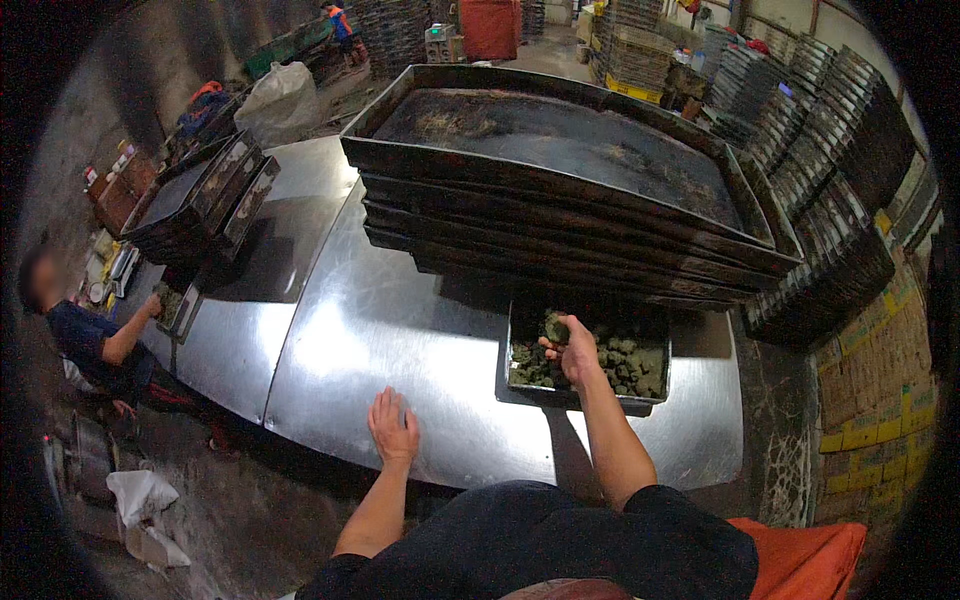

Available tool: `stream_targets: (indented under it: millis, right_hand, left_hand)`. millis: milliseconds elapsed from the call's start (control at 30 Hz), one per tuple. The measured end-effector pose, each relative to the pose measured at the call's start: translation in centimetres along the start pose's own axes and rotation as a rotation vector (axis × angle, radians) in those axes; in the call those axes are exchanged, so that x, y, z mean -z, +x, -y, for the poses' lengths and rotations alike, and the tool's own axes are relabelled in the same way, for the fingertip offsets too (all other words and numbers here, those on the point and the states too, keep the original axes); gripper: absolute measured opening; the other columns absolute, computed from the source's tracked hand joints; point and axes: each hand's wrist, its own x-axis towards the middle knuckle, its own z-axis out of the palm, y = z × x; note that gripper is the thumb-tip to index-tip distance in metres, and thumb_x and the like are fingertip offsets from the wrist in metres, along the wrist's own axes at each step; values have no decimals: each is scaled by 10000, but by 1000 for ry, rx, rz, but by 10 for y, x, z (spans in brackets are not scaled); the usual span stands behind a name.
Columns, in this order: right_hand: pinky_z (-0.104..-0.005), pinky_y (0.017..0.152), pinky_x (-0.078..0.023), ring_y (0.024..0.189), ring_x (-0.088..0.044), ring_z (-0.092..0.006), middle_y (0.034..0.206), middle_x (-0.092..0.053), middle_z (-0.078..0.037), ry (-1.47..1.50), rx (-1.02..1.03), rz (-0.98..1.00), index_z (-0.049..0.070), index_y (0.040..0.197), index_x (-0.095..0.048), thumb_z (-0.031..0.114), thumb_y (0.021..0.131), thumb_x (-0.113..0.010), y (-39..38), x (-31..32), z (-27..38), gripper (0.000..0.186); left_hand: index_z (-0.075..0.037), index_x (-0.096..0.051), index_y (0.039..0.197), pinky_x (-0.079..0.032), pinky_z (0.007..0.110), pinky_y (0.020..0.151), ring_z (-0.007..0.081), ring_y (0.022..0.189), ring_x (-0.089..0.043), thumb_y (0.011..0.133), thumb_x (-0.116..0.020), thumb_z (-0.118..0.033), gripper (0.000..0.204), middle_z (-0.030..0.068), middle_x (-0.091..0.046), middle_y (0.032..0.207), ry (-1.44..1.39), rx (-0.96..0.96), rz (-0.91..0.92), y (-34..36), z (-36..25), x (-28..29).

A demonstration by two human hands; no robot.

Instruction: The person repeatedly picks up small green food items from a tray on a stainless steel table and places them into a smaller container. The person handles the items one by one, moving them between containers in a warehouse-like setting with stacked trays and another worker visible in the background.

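Note:
My right hand (577, 352) is over a dark metal tray (585, 398), thumb and fingers closed around a greenish-brown lump (554, 326). More lumps (625, 365) of the same rough kind lie in the tray below it; what they are made of I cannot tell. Flat on the shiny metal table (350, 330), left of the tray, rests my left hand (393, 426), fingers stretched and holding nothing. Behind the tray rises a stack of large dark metal trays (560, 215), its overhang shading the tray's far side. The top one bears brownish smears.
On the left, a co-worker in a dark shirt (82, 335) reaches into a small tray (182, 312) beside another tray stack (200, 200). Tall tray piles (820, 130) and yellow-marked boxes (875, 370) line the right. A whitish sack (280, 100) stands behind the table.

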Motion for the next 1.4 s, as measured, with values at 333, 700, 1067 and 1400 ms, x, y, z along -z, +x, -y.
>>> stream_targets:
  millis: [333,700,1067,1400]
  right_hand:
    - [-266,424,-443,593,-635,-165,869,-677,-88,-280,140,-46,-9,1213,-639,160,959,-578,1,-6,-11,311]
    - [-298,482,-422,576,-565,-156,726,-629,-87,-195,134,14,36,793,-657,192,889,-550,-8,-2,7,212]
    - [-316,416,-276,422,-396,-137,508,-454,-10,-206,103,-126,109,603,-507,501,957,-606,-14,-8,12,537]
    - [-279,467,-433,633,-629,-163,785,-582,-18,-192,77,13,38,1159,-655,297,991,-580,-23,-2,9,318]
  left_hand:
    - [-28,-604,1307,-214,496,1200,307,1427,-363,910,-583,-186,428,129,-468,1498,5,-12,-6,0,1,-1]
    - [-30,-616,1293,-201,495,1205,304,1434,-355,921,-573,-198,411,134,-459,1508,13,14,23,2,-1,-1]
    - [-33,-610,1299,-192,490,1211,302,1433,-357,920,-579,-200,415,125,-466,1504,-8,23,17,0,-2,1]
    - [-22,-612,1288,-202,490,1207,309,1425,-367,920,-577,-194,408,136,-472,1495,-3,19,20,1,-3,5]
